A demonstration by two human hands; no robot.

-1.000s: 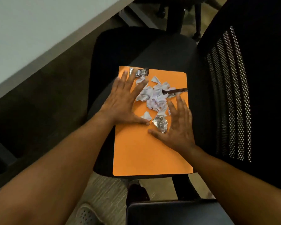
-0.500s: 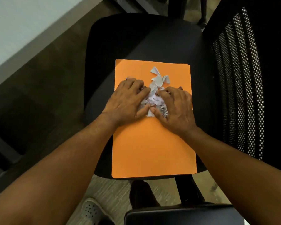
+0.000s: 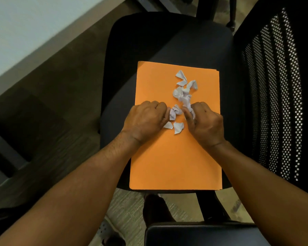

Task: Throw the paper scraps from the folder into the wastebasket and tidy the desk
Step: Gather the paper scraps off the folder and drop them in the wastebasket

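Observation:
An orange folder [image 3: 174, 160] lies flat on the black seat of an office chair [image 3: 167, 41]. Several white paper scraps [image 3: 184, 91] are strewn across its upper middle. My left hand [image 3: 146, 119] is curled into a fist on the folder, with scraps caught at its fingertips. My right hand [image 3: 204, 123] is also curled, pinching scraps between thumb and fingers. Two loose scraps [image 3: 178, 126] lie between the two hands. What else the fists hold is hidden.
The chair's black mesh backrest [image 3: 277, 96] rises on the right. A white desk edge [image 3: 25, 41] crosses the upper left. Another dark seat [image 3: 203, 235] sits at the bottom, with a white perforated shoe [image 3: 105, 231] on the carpet.
Both hands went from flat and spread to closed fists, raking scraps together. The foil pieces seen earlier are out of sight. The hands have drawn slightly apart and toward me.

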